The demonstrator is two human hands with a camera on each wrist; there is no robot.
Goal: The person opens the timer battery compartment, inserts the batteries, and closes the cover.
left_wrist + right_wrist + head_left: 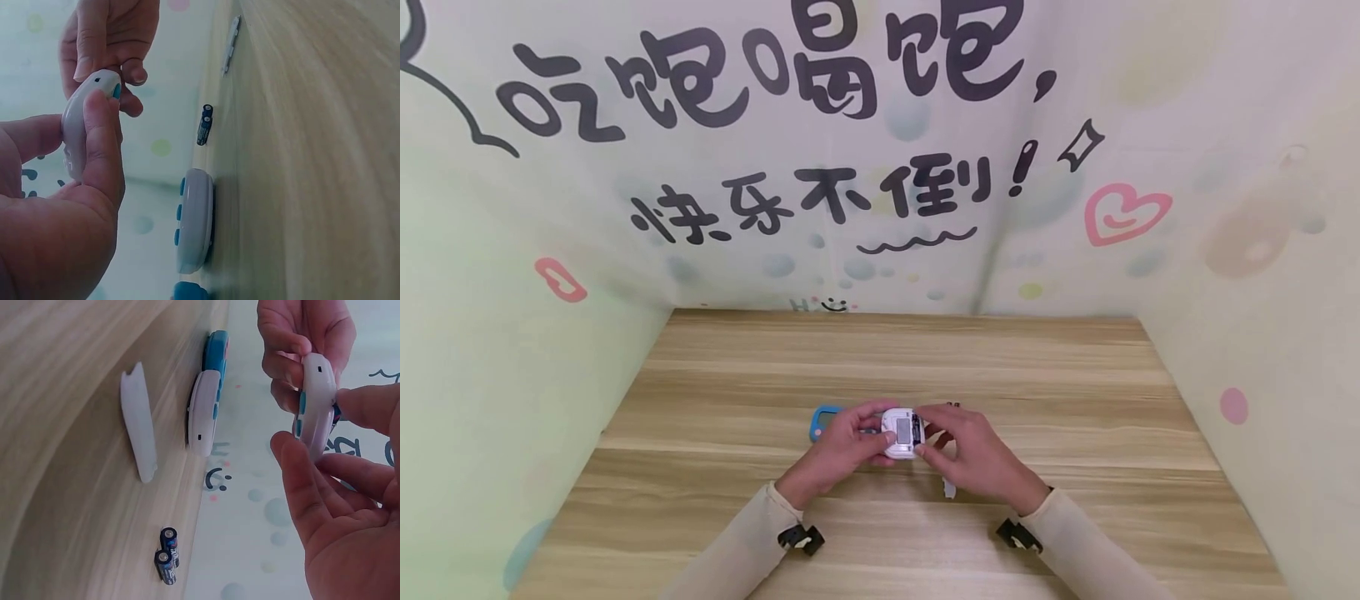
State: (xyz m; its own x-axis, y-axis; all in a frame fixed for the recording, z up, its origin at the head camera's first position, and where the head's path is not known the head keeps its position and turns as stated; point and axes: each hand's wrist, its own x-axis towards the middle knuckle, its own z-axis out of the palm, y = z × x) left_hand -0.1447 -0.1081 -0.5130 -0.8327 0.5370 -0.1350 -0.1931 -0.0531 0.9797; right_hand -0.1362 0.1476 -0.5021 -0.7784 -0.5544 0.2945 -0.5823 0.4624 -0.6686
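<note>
1. The printed wall (pixel 925 279) fills the upper part of my head view. I read "吃饱喝饱, 快乐不倒!" in rounded black lettering (pixel 832 177); the top line is cut off by the frame.
2. The worktop (pixel 895 358) has pale wood grain in streaks running along its far edge; its near edge is out of my view.
3. I see the left hand (pixel 844 442) grasping the smooth, rounded white device (pixel 903 432) above the worktop, about midway between its left and right edges. The right hand (pixel 973 454) grips the same device at the end facing the worktop's right edge, thumb and forefinger about a dark slot, their tips partly covering it.
4. A second white device (pixel 205 412), glossy with blue buttons, lies on the worktop; in my head view the left hand mostly hides it.
5. Beside it, toward the left edge, is a blue device (pixel 824 422), partly covered by that hand.
6. A thin white strip (pixel 139 425), notched at one end, lies toward the near edge, half hidden by the right hand from above.
7. Two loose dark batteries (pixel 167 556) lie side by side toward the far edge; I cannot make out their print.
</note>
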